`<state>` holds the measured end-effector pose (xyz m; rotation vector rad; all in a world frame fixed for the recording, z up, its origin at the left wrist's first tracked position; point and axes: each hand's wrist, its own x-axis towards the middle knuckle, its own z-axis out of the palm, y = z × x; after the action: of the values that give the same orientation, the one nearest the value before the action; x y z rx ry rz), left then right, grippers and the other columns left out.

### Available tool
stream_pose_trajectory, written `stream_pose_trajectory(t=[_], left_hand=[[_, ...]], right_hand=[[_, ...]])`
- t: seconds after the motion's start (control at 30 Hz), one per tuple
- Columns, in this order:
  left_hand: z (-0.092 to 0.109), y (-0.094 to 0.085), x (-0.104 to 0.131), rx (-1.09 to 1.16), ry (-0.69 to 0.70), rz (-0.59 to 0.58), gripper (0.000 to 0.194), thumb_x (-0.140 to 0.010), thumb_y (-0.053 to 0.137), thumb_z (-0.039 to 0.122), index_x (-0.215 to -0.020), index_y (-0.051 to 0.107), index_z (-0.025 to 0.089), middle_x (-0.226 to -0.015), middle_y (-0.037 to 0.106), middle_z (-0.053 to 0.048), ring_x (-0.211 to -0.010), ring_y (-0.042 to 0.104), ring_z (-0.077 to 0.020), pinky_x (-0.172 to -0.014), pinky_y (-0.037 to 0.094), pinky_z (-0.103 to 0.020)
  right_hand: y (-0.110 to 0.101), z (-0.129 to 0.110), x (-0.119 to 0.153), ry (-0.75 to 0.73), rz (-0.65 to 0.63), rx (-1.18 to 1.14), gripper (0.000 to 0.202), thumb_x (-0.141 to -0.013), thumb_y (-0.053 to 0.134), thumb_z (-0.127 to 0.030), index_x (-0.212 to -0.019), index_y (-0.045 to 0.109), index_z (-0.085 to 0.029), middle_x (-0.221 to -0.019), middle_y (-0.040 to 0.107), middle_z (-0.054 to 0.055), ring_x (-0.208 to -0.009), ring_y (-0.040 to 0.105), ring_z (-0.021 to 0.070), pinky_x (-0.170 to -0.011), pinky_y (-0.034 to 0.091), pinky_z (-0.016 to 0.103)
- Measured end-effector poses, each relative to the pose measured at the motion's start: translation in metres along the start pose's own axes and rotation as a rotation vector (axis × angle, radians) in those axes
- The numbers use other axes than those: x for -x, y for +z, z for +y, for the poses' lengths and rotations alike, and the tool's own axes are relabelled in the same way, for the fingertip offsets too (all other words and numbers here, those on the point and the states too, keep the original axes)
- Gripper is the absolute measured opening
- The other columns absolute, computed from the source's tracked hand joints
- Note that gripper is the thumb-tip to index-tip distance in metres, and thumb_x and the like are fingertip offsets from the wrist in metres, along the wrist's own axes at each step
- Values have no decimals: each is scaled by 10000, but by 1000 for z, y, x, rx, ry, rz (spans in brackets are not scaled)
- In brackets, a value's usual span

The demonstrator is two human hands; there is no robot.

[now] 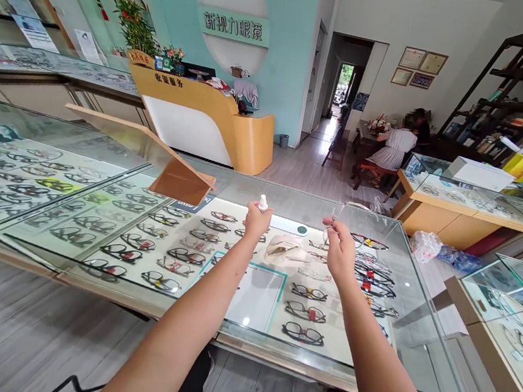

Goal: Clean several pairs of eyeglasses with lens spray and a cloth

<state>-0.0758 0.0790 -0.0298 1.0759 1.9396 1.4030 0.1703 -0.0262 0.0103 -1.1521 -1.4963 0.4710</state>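
My left hand (pixel 257 221) is wrapped round a small white spray bottle (pixel 263 203), whose top shows above the fingers. In my right hand (pixel 341 250) is a pair of clear-framed eyeglasses (pixel 338 213), pinched between thumb and fingers and raised above the counter. Between the two hands a crumpled pale cloth (pixel 287 250) lies on the glass top. Just behind it is a white elongated case (pixel 290 226) with a dark oval mark. Under the glass, rows of eyeglass frames (pixel 306 311) are laid out beneath and around both hands.
A tilted mirror or board on a brown stand (pixel 182 180) stands on the glass display counter (pixel 244 340) to the left. Further back are a yellow reception desk (pixel 249 137) and two seated people (pixel 399 140) at a table. More display cases (pixel 508 322) line the right.
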Motion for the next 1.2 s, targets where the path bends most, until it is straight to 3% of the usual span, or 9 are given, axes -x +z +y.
stream_pose_trajectory(t=[0.17, 0.33, 0.4, 0.5, 0.57, 0.67, 0.87, 1.0, 1.2], left_hand=[[0, 0, 0, 105, 41, -63, 229, -837, 693, 309, -926, 486, 268, -877, 653, -40, -987, 688, -288, -930, 476, -419], [22, -4, 15, 331, 138, -222, 267, -875, 597, 504, -900, 507, 254, -731, 564, 18, -669, 579, -172, -707, 506, -325], [34, -9, 26, 471, 144, -372, 443, -920, 479, 681, -805, 489, 254, -634, 484, 25, -563, 504, -155, -609, 482, -317], [47, -18, 43, 718, 45, -791, 748, -856, 300, 975, -646, 395, 263, -499, 305, 47, -438, 329, -130, -482, 367, -307], [52, -23, 50, 753, -14, -1010, 831, -780, 256, 1070, -583, 349, 267, -449, 234, 56, -402, 256, -117, -456, 319, -306], [54, -26, 57, 744, -31, -1151, 856, -764, 251, 1088, -529, 336, 269, -404, 191, 58, -367, 213, -107, -451, 300, -313], [56, -24, 63, 694, -14, -1178, 892, -764, 172, 1093, -484, 362, 267, -394, 219, 30, -364, 232, -119, -445, 259, -321], [56, -20, 68, 657, 63, -1151, 864, -791, 319, 1049, -487, 433, 249, -425, 291, 14, -402, 300, -126, -466, 277, -315], [43, -4, 74, 471, 149, -940, 781, -836, 459, 947, -537, 475, 226, -472, 485, -22, -405, 353, -106, -452, 263, -293]], right_hand=[[1, 0, 1, 1, -6, -80, 348, -1043, 472, -383, -1209, 731, -220, -1261, 778, 118, -1241, 679, 309, -1114, 472, 496], [4, -2, 4, 9, -24, -109, 368, -1073, 456, -414, -1264, 700, -215, -1273, 766, 132, -1227, 680, 307, -1080, 503, 487], [4, -5, 6, 10, -66, -134, 387, -1091, 448, -446, -1294, 685, -216, -1296, 754, 141, -1222, 681, 300, -1043, 528, 466], [4, -10, 7, 8, -157, -173, 409, -1109, 448, -495, -1323, 671, -228, -1327, 739, 141, -1228, 678, 288, -1037, 534, 449], [4, -12, 8, 11, -214, -198, 413, -1112, 455, -510, -1334, 669, -235, -1310, 744, 129, -1231, 675, 278, -1074, 514, 453], [3, -14, 9, 35, -268, -256, 426, -1108, 469, -528, -1329, 679, -232, -1249, 760, 114, -1179, 682, 265, -1083, 505, 450], [1, -23, 8, 80, -362, -322, 446, -1093, 483, -578, -1214, 744, -238, -1100, 788, 85, -1044, 691, 250, -987, 542, 411], [1, -25, 8, 97, -417, -342, 431, -1088, 496, -567, -1214, 757, -248, -1071, 781, 67, -992, 672, 234, -941, 544, 389], [2, -28, 7, 84, -486, -362, 467, -1094, 468, -582, -1178, 782, -246, -1078, 769, 64, -961, 677, 229, -933, 552, 387]])
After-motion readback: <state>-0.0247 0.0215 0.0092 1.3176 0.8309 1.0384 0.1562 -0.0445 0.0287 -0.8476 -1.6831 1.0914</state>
